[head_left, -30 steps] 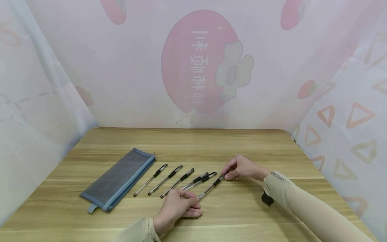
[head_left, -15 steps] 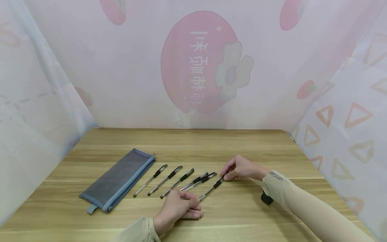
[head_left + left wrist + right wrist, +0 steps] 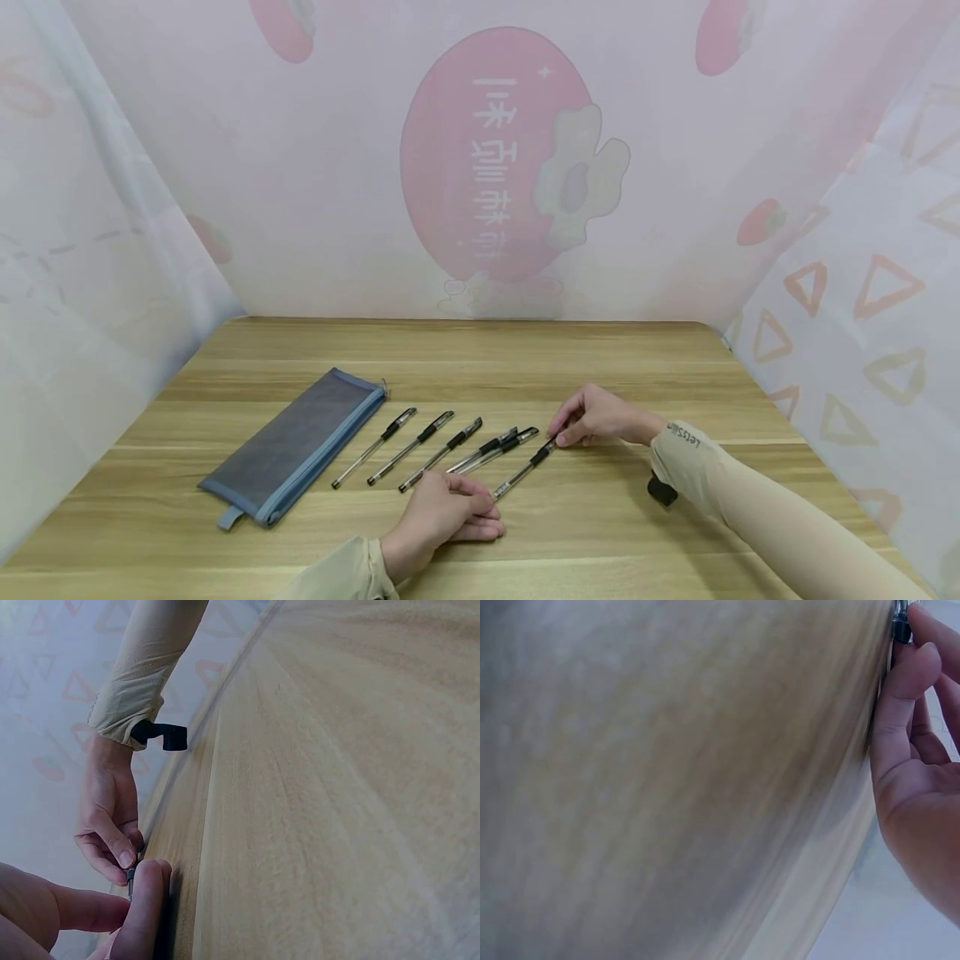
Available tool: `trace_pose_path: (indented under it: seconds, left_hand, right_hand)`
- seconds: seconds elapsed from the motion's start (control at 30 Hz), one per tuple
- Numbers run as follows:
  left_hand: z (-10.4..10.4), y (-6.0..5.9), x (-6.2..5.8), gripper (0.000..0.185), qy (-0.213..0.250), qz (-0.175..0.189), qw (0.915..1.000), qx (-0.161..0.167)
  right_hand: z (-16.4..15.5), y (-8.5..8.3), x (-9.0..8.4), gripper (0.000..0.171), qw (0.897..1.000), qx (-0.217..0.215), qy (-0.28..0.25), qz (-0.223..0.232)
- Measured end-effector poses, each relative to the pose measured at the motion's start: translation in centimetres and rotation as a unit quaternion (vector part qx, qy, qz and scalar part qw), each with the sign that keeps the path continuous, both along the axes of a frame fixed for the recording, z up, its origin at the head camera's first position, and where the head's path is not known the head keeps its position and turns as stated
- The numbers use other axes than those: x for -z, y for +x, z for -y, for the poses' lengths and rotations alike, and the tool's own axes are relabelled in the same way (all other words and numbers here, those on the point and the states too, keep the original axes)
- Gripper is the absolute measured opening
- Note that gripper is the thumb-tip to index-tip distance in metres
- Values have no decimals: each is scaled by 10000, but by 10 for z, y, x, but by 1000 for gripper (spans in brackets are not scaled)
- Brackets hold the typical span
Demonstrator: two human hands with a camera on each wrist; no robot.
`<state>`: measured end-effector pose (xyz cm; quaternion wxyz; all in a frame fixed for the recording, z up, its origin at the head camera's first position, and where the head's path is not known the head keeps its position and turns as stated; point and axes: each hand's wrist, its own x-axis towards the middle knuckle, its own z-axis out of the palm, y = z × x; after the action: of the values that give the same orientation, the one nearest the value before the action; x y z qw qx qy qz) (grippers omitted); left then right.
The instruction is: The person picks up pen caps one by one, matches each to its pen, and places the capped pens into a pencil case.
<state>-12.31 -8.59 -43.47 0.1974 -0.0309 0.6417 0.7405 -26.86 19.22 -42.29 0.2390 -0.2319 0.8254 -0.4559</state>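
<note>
Between my two hands lies a clear-barrelled gel pen [image 3: 525, 472] with a black grip, slanting up to the right. My right hand [image 3: 596, 418] pinches its capped upper end between thumb and fingers; in the right wrist view the dark cap [image 3: 901, 628] shows at the fingertips. At the lower end, my left hand [image 3: 442, 512] pinches the pen's tail with thumb and forefinger, the other fingers close over the table. Several similar gel pens [image 3: 441, 454] lie side by side just left of it, two of them nearly touching. The left hand partly covers the lower ends of those two.
A grey zippered mesh pencil case [image 3: 288, 446] with blue edging lies flat, left of the pens. The wooden table [image 3: 480, 358] ends at a printed cloth backdrop, with cloth walls on both sides. A black wrist device [image 3: 662, 490] hangs below the right sleeve.
Almost nothing differs. The pen between the hands has shifted very slightly downward at its lower end; both hands and the other pens stay in place.
</note>
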Motion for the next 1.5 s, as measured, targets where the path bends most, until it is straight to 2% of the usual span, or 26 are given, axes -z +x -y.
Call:
trace_pose_path:
  seconds: [0.53, 0.77, 0.97, 1.5]
  left_hand:
    - [-3, -2, 5, 13, 7, -104, 9999, -47]
    - [2, 0, 7, 14, -108, -110, 9999, -74]
    - [0, -2, 7, 15, -69, -127, 9999, -7]
    - [2, -1, 5, 15, -60, -121, 9999, 66]
  right_hand:
    - [-2, -2, 4, 15, 9999, -32, -70, -80]
    - [3, -5, 6, 15, 9997, -222, 0, -72]
    - [-1, -4, 5, 15, 9999, -85, -12, -101]
    - [1, -1, 2, 16, 9999, -62, 6, -86]
